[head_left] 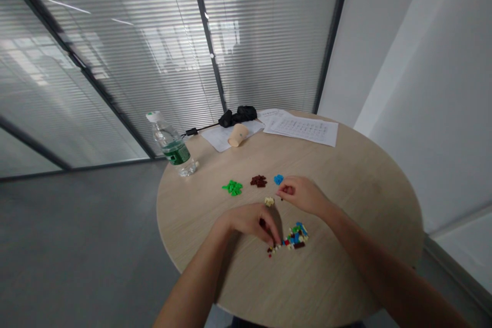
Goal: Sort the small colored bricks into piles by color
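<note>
Low on the round wooden table, my left hand pinches a small dark red brick, its fingertips at the end of a low multicoloured build of tiny plastic bricks. My right hand hovers just to the right with its fingers drawn together on a tiny dark brick. Nearest to those fingers lie a pile of blue bricks and a pile of cream bricks. Further left are a dark red pile and a green pile.
Toward the far edge stand a water bottle and a paper cup on its side. Printed papers and a black bundle with a cable lie nearby. The table's rim curves around, with grey floor beyond.
</note>
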Available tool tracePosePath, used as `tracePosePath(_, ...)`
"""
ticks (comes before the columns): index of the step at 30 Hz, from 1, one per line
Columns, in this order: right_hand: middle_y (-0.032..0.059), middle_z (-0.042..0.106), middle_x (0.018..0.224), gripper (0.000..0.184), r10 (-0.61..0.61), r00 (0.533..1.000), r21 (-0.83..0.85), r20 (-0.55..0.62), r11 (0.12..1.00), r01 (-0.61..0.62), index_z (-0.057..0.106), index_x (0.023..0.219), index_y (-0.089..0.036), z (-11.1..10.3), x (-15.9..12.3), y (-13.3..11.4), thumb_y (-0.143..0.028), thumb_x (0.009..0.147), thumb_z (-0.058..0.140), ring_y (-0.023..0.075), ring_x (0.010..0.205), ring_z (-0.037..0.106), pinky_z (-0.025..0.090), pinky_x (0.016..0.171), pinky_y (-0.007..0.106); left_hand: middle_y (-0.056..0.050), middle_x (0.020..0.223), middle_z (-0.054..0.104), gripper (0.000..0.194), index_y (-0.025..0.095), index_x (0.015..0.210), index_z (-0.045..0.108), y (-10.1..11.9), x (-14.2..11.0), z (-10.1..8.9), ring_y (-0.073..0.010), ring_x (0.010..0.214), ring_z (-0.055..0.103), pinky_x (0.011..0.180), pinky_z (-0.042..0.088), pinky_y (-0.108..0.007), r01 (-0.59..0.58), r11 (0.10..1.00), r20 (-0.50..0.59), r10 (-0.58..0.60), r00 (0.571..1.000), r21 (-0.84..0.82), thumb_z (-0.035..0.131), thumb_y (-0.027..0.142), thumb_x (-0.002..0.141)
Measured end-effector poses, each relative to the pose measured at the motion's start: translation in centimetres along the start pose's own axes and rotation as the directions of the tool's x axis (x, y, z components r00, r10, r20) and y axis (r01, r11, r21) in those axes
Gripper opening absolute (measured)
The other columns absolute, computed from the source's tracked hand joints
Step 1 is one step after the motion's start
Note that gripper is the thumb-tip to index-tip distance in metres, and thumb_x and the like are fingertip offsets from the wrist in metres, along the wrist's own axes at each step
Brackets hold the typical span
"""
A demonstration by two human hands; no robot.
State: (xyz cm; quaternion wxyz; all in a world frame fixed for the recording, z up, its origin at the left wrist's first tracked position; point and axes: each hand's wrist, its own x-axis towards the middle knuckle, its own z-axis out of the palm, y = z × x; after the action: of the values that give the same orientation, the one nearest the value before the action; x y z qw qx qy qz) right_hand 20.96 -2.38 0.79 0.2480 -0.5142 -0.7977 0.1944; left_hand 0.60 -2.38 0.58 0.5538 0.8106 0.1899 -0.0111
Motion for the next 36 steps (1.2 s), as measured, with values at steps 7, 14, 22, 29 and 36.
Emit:
tracePosePath(7,0.0024,0.067,0.069,0.013,-0.003,1.0,-0.01,0.009,1.0,0.004,0.07,0.075,-0.017,0.0,0.0,0.0,-0.026,0.08,0.062,0.0119,0.061,0.055,0.035,0.056,0.022,-0.004,0.08,0.074,0.016,0.022,0.085,0.076,-0.5,0.3,0.0,-0.0136,0.072,0.065,0.07,0.049,-0.023,-0.024,1.0,0.03,0.024,0.999,0.004,0.072,0.032,0.074)
tracePosePath(14,0.0023,0.068,0.07,0.015,-0.028,1.0,-0.049,-0.011,0.998,0.028,0.07,0.076,-0.018,0.2,0.0,0.5,-0.029,0.081,0.061,0.0121,0.062,0.055,0.034,0.057,0.022,-0.004,0.076,0.073,0.026,0.021,0.081,0.076,-0.4,0.3,-0.1,-0.0137,0.069,0.064,0.069,0.048,-0.023,0.009,0.999,0.011,-0.009,1.0,-0.046,0.073,0.044,0.071)
tracePosePath(22,0.0025,0.067,0.07,0.015,-0.018,1.0,-0.014,-0.001,1.0,0.018,0.07,0.075,-0.017,0.2,0.1,0.4,-0.028,0.081,0.061,0.0119,0.061,0.055,0.035,0.056,0.022,-0.004,0.072,0.073,0.02,0.019,0.085,0.077,0.2,0.0,0.1,-0.0134,0.062,0.064,0.062,0.048,-0.022,-0.022,0.999,0.01,0.023,1.0,-0.029,0.075,0.033,0.071)
tracePosePath(29,0.0019,0.066,0.07,0.013,-0.042,0.999,-0.024,-0.006,0.999,0.041,0.07,0.075,-0.017,0.2,0.1,0.2,-0.025,0.08,0.061,0.0117,0.061,0.054,0.035,0.057,0.022,-0.003,0.069,0.072,0.011,0.018,0.081,0.076,0.4,-0.1,0.1,-0.0119,0.061,0.062,0.059,0.045,-0.02,0.006,0.999,0.028,-0.008,1.0,0.051,0.072,0.018,0.071)
tracePosePath(36,0.0019,0.065,0.069,0.013,-0.061,0.998,-0.022,-0.016,0.998,0.061,0.07,0.075,-0.017,0.1,0.0,0.1,-0.025,0.08,0.061,0.0113,0.061,0.054,0.035,0.057,0.022,-0.001,0.067,0.069,0.007,0.019,0.076,0.075,0.1,0.2,0.1,-0.0093,0.058,0.056,0.057,0.041,-0.019,-0.001,0.995,0.02,-0.001,1.0,0.095,0.07,0.018,0.072)
